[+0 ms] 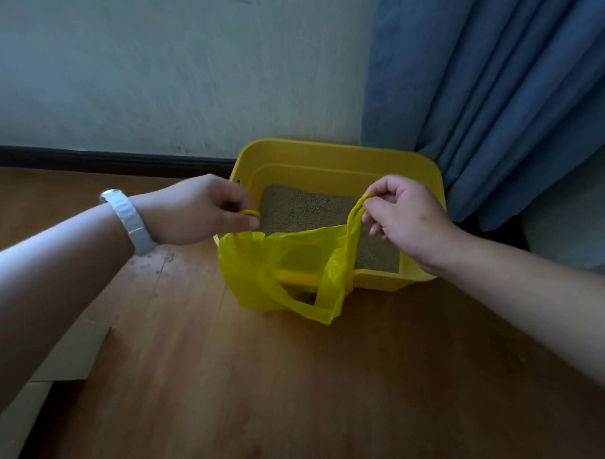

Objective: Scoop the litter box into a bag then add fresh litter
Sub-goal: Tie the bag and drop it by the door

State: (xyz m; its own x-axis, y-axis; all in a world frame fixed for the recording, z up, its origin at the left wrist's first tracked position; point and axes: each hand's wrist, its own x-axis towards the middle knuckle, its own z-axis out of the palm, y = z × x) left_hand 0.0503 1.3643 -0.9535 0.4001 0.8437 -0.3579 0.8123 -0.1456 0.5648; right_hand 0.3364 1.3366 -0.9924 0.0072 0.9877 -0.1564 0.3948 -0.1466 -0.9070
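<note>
Here the wooden floor (231, 386) fills the lower frame, with the yellow litter box (326, 153) against the wall at centre, beside the blue curtain (495, 85) at upper right. Litter (304, 208) lies level in the tray. In front of its near edge hangs a thin yellow plastic bag (261, 268), something dark at its bottom. The left hand (197, 209) pinches one handle loop; the right hand (403, 212) pinches the other (357, 206), fingers closed tight. The film looks flimsy: pulling the handles apart too hard could likely tear it. A slipped loop would drop the contents onto the floor, where stray grains (151, 265) already lie scattered.
</note>
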